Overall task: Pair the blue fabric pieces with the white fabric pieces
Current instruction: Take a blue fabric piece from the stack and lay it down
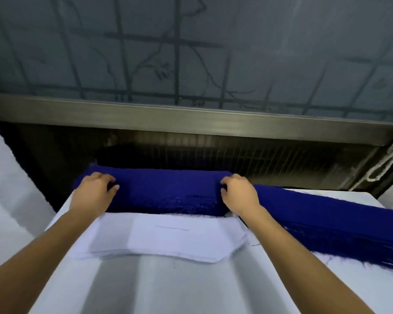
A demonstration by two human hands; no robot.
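At the centre lies a deep blue fabric piece (166,191), plain and unpatterned. A second blue stack (327,225) of the same hue runs toward 4 o'clock. Toward 6 o'clock the white fabric stack (168,239) is plain but for one thin dark line, on a white table cover (179,288). At 12 o'clock a grey-blue window pane (191,41) shows a dark grid pattern above a dull brown frame (191,118).

Cool, soft light is spreading over the white cloth-covered table (191,288), leaving a grey shadow band down its near middle. The frosted grey window pane (259,41) is glowing dimly, its bars (177,53) blurring into dark smears. The recess (123,152) under the brushed metal sill (191,118) is sinking into black. The wide lens is bowing that sill, and the deep blue fabric piece (168,189) is looking soft.
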